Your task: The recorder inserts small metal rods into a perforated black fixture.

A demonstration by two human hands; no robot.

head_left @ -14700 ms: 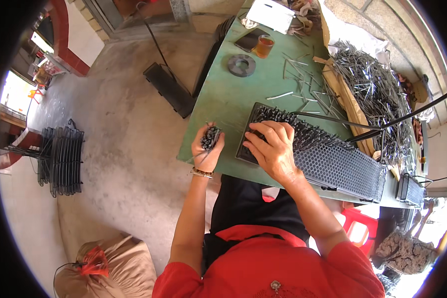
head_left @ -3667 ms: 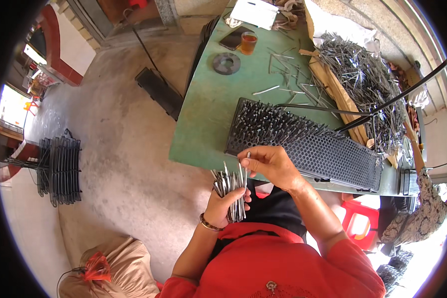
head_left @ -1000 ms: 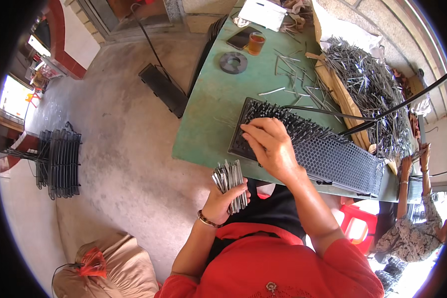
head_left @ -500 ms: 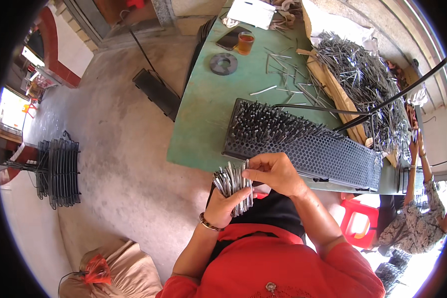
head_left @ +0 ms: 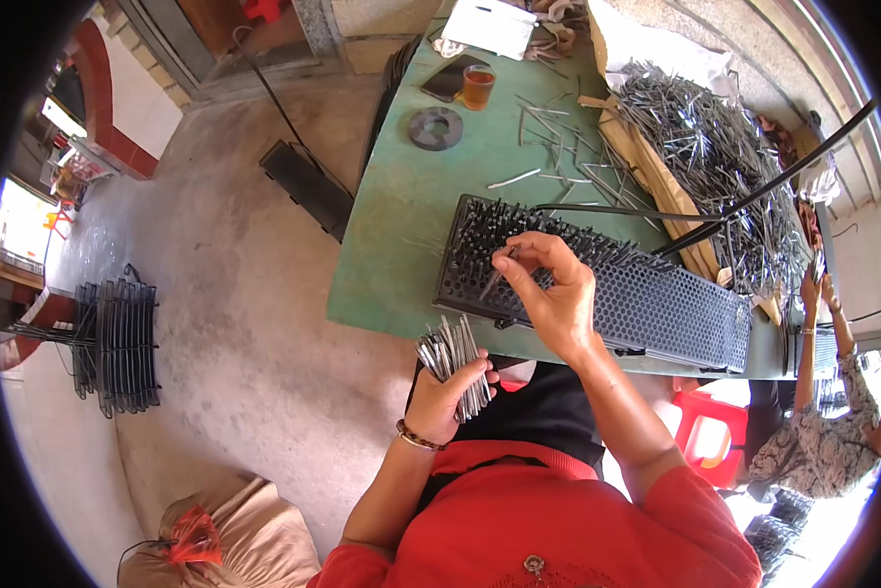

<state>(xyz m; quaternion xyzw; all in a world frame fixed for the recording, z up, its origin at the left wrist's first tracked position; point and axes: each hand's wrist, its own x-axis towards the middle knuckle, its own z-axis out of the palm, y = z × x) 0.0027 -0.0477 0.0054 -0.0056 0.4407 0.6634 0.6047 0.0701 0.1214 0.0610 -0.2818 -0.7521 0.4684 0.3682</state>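
Head view: lower centre, left hand (head_left: 439, 400) clasps silvery strips (head_left: 450, 351); right hand (head_left: 563, 299) pinches a single strip (head_left: 492, 282) above the perforated panel (head_left: 666, 306), centre right on the bench (head_left: 382, 255). Panel's left portion is studded; holes toward its right are bare.

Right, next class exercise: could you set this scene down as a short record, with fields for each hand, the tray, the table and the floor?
Left hand: holding a bundle of thin strips
Right hand: pinching one thin strip over the tray
Tray: black, long, full of round holes; dark strips crowd its left part
Table: green; also bears a heap of strips, a cup and a dark ring
Floor: grey; tan sack at lower left
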